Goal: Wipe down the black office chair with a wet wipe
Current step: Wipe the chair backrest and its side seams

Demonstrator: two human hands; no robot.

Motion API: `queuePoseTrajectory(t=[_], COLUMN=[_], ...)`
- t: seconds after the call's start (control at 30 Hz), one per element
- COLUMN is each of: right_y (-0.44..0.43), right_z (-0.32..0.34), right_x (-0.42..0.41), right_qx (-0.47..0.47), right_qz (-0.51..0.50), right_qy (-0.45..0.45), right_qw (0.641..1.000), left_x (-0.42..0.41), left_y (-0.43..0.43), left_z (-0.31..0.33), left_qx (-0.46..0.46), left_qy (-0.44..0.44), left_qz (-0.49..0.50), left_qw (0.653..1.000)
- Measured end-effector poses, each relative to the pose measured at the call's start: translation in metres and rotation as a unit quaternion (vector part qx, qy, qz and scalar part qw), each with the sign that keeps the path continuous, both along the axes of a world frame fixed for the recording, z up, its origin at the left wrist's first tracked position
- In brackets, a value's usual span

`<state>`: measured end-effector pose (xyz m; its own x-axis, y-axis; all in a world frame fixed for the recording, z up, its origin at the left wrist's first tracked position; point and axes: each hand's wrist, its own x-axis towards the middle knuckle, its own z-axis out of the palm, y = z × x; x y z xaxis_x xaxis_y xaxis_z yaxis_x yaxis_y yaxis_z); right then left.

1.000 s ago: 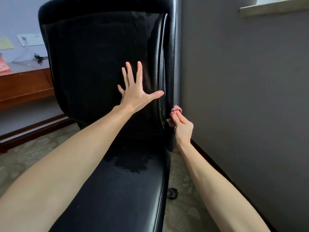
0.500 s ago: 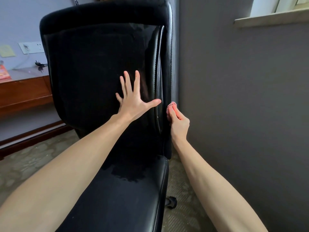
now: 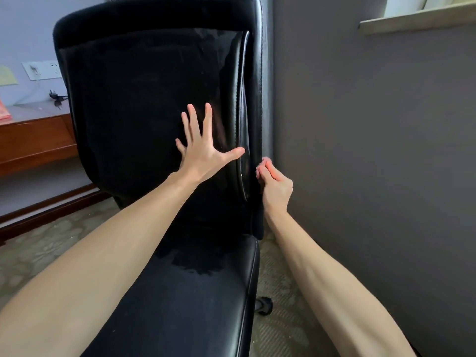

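The black office chair [image 3: 144, 104] fills the middle of the view, its backrest upright and its seat running down to the bottom edge. My left hand [image 3: 203, 150] lies flat on the backrest with fingers spread. My right hand [image 3: 274, 185] is at the backrest's right side edge, fingers curled round a small wet wipe [image 3: 262, 164]; only a pale pinkish corner of it shows above my fingers, pressed against the chair's edge.
A grey wall [image 3: 373, 150] stands close on the right, with a window sill [image 3: 417, 18] above. A wooden desk [image 3: 33, 140] and a wall socket [image 3: 42, 70] are at the left. A chair caster [image 3: 264, 305] rests on the patterned carpet.
My right hand with the wipe has slid upward along the backrest's right edge. My left hand stays pressed flat on the backrest.
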<state>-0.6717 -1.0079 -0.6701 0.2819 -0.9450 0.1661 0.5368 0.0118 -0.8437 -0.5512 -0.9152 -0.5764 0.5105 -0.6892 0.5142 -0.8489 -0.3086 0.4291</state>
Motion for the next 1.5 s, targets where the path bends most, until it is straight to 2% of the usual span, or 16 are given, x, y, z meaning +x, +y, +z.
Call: queuePoseTrajectory(t=[0.1,0.2,0.3,0.43,0.53,0.77,0.9,1.03,1.13,1.3,1.4,1.5], right_y=[-0.008,-0.011,-0.009,-0.005,-0.008,-0.024,-0.019,-0.009,-0.001,0.011,0.026,0.045], right_z=[0.031,0.034,0.002,-0.064,-0.076,-0.016,-0.041,-0.088,-0.091,-0.041,-0.04,-0.064], right_x=[0.006,0.008,0.001,-0.014,-0.016,0.002,-0.005,-0.017,-0.014,-0.01,0.0,0.005], right_qx=[-0.039,-0.049,-0.037,0.031,0.045,0.004,-0.011,0.05,0.088,0.003,-0.029,0.005], right_qz=[0.015,0.033,0.05,0.073,0.078,0.092,0.094,0.106,0.08,0.023,-0.019,-0.018], right_qy=[-0.037,-0.038,-0.009,0.053,0.088,-0.032,0.009,0.053,0.03,-0.033,0.001,0.024], right_qw=[0.998,0.998,0.998,0.995,0.992,0.995,0.995,0.992,0.992,0.999,0.999,1.0], left_x=[0.0,0.0,0.001,-0.001,-0.001,0.002,-0.004,-0.014,-0.014,-0.009,-0.007,-0.007], left_y=[-0.002,-0.003,-0.004,-0.006,-0.005,-0.005,-0.006,-0.001,0.003,0.005,0.007,0.006], left_z=[-0.002,-0.002,-0.003,-0.005,-0.005,-0.006,-0.014,-0.04,-0.052,-0.054,-0.053,-0.051], left_qx=[-0.005,-0.004,-0.006,-0.011,-0.013,-0.015,-0.015,-0.011,-0.015,-0.029,-0.031,-0.024], left_qy=[-0.001,-0.001,-0.003,-0.001,-0.001,-0.01,-0.023,-0.034,-0.043,-0.047,-0.045,-0.046], left_qz=[0.004,0.005,0.005,0.004,0.003,0.009,0.012,0.012,0.006,-0.004,-0.006,-0.002], left_qw=[1.0,1.0,1.0,1.0,1.0,1.0,1.0,0.999,0.999,0.998,0.998,0.999])
